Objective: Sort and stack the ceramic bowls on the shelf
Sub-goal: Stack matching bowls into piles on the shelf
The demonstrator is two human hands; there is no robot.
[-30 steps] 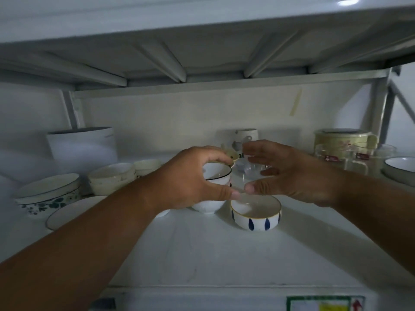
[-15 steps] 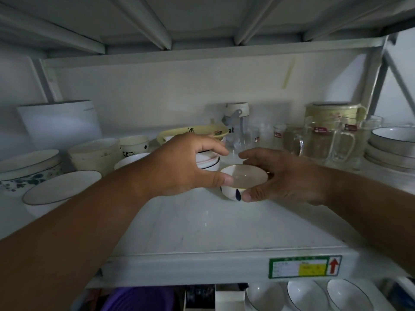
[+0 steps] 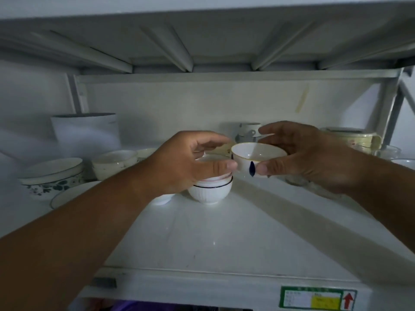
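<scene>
My right hand [image 3: 314, 158] pinches a small white bowl with blue drop marks and a gold rim [image 3: 258, 153], held in the air just right of a stack of white bowls [image 3: 210, 191]. The stack stands on the white shelf [image 3: 224, 243]. Its bottom bowl is ribbed with a dark rim, and a pink-rimmed bowl sits inside it. My left hand [image 3: 186, 160] curls over the top of this stack, fingers behind and thumb in front, and the thumb tip nearly touches the lifted bowl.
At the left are a white cylinder container [image 3: 85, 129], a floral bowl stack [image 3: 51, 173], cream bowls [image 3: 114, 162] and a plate [image 3: 71, 194]. A white cup [image 3: 249, 131] stands at the back. A yellowish jug [image 3: 350, 138] and glass mugs [image 3: 386, 151] are at the right.
My right hand closed on the blue-drop bowl on the shelf and raised it beside the top of the stack. My left hand stayed on the stack.
</scene>
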